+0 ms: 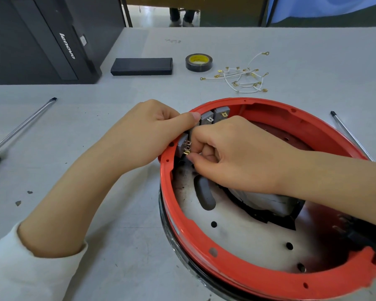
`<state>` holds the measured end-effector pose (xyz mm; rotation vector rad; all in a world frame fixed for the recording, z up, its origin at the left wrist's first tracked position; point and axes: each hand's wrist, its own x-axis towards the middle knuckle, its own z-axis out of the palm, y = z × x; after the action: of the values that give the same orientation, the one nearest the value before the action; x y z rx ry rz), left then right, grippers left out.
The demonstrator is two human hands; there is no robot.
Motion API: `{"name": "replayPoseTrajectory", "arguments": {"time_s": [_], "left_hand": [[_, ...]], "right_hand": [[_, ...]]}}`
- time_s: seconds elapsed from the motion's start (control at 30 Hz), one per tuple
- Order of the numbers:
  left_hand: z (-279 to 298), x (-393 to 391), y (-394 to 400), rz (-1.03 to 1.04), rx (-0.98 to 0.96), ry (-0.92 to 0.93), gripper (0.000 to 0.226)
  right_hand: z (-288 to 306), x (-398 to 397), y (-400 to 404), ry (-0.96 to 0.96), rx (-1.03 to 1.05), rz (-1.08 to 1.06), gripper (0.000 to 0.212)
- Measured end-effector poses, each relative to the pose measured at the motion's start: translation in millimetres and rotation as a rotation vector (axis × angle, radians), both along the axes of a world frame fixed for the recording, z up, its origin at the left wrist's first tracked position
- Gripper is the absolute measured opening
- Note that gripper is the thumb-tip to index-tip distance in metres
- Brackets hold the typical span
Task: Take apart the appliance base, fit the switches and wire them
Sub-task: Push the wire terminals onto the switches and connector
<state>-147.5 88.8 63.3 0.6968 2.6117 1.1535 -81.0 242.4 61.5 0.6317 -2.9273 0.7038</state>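
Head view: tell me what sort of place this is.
Probably a workshop or assembly bench: a grey worktable holds screwdrivers, a roll of electrical tape, loose terminal wires and an opened red appliance base.

Grey worktable (122, 192), black computer tower (37, 40), blue cloth (326, 7), pale floor (152, 16)

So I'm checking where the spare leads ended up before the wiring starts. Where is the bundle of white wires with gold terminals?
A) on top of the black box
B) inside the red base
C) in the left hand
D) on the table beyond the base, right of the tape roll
D: the white wires lie loose on the table beyond the red base, just right of the tape roll.
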Motion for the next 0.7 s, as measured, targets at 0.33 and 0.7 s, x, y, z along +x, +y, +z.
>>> {"name": "replayPoseTrajectory", "arguments": {"time_s": [0.33, 0.7], "left_hand": [[-1, -1, -3, -0.013, -0.013, -0.054, 0.060], [-2, 0, -2, -0.022, 0.036, -0.042, 0.061]], "right_hand": [[4, 2, 9, -0.048, 0.012, 0.036, 0.008], [6, 2, 15, 0.031, 0.146, 0.091, 0.018]]}}
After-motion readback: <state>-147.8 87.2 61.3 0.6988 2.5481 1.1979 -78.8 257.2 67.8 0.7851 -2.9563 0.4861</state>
